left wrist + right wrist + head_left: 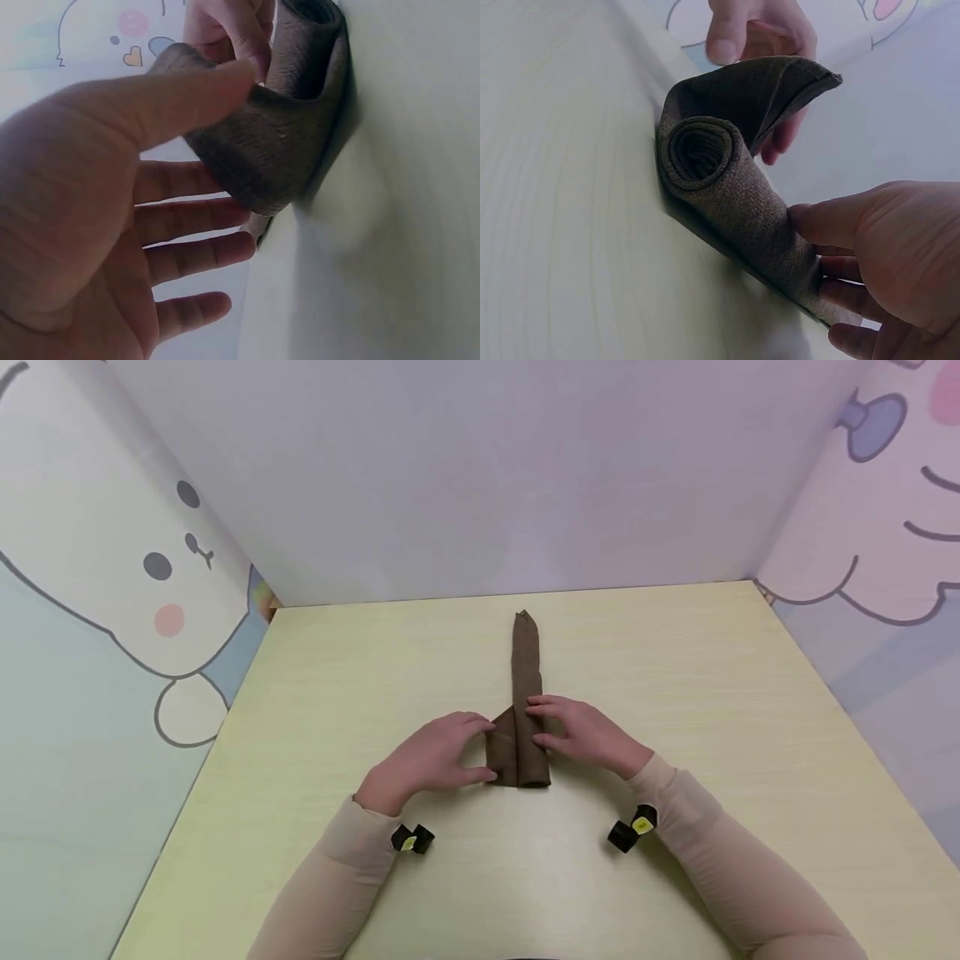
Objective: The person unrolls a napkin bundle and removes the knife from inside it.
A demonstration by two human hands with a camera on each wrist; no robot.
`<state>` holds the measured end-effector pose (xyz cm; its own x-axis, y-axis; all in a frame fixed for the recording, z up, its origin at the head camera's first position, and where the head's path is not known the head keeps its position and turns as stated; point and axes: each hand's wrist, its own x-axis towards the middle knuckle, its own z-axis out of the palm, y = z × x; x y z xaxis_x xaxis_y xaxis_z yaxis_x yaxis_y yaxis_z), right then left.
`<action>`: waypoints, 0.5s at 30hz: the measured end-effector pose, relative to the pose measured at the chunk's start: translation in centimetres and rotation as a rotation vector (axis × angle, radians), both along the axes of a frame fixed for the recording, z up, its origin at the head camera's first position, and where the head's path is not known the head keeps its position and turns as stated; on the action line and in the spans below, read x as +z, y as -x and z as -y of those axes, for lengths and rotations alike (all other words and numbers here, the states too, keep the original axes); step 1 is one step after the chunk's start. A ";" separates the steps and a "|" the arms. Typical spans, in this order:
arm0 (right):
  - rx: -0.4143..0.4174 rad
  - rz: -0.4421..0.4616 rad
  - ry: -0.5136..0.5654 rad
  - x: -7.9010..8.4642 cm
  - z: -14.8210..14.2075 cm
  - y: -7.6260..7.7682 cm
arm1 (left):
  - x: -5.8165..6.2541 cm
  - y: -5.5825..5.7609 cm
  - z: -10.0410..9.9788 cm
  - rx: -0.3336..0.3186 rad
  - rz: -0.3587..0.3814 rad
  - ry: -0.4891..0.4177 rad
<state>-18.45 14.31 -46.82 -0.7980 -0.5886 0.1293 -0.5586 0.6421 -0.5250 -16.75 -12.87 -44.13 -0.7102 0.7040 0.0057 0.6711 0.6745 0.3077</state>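
A brown cloth (527, 668), mostly rolled into a long tube, lies lengthwise on the table. Its narrow end points away from me, and the coiled near end (700, 154) shows in the right wrist view. A loose flap (502, 752) on the left side is lifted off the table. My left hand (435, 752) pinches this flap (255, 146), thumb over its upper face and fingers behind it. From the right, my right hand (592, 735) rests its fingertips and thumb on the tube, slightly bent and spread along its length.
The pale wooden table (360, 668) meets a plain light wall (480, 477) at the back. Side panels with cartoon figures (112, 543) stand to the left and right. A small black camera sits on each wrist.
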 end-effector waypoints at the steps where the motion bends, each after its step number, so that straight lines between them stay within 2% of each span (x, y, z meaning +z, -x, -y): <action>1: -0.001 0.004 -0.004 0.0 0.0 0.0 | 0.1 0.0 0.1 -0.001 -0.003 -0.013; 7: -0.004 0.008 -0.014 0.1 -0.1 0.0 | 0.5 -0.2 -0.1 -0.023 -0.010 -0.107; 11: -0.001 0.004 -0.010 0.0 -0.1 0.1 | 0.4 -0.5 -0.8 -0.052 -0.019 -0.089; 15: 0.003 0.009 -0.010 -0.1 0.0 0.2 | 0.2 -0.7 -1.3 -0.045 -0.056 -0.045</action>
